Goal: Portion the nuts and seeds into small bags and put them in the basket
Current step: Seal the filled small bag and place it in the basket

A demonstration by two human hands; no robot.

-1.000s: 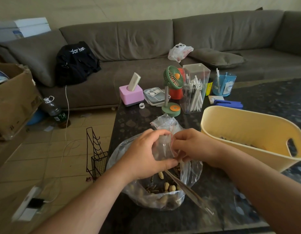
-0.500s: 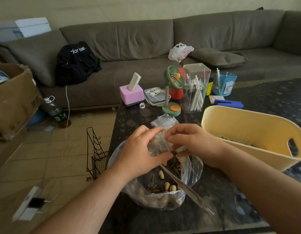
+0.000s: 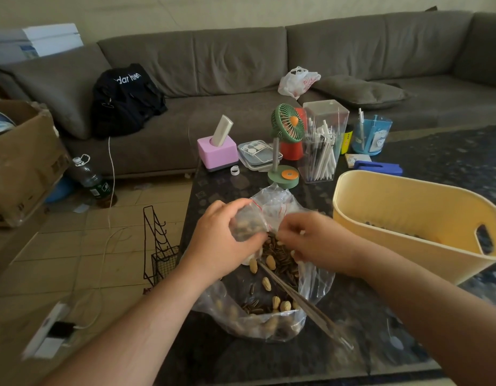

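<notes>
We see both hands over the big clear plastic bag (image 3: 258, 324) of nuts & seeds, which sits open on the dark stone table (image 3: 269, 363) near its front-left edge. Left hand (image 3: 221, 243) is curled round a small zip bag (image 3: 248, 225) w/ a red seal line, partly filled w/ nuts & seeds, held upright just above the big bag's mouth. Right hand (image 3: 322, 240) is just beside it, fingers bunched & curled downward over the seed pile; it's motion-blurred, so we can't tell if it's pinching anything. The two hands are close together, not touching as far as we can see.

Inside the big bag: striped sunflower seeds (image 3: 280, 263) heaped under the hands, pale peanuts in shell (image 3: 270, 261) scattered among them & toward the bottom.

Yellow plastic basket (image 3: 403, 218) w/ a cut-out handle stands right of the hands, near but apart from the big bag; dark small items show at its bottom, too dim to ID.

Farther back on the table: green desk fan (image 3: 286, 126), clear pen box (image 3: 323, 143), pink tissue box (image 3: 217, 154), blue pen cup (image 3: 372, 135). Grey sofa (image 3: 241, 68) behind, w/ a black backpack (image 3: 127, 101) on it.
</notes>
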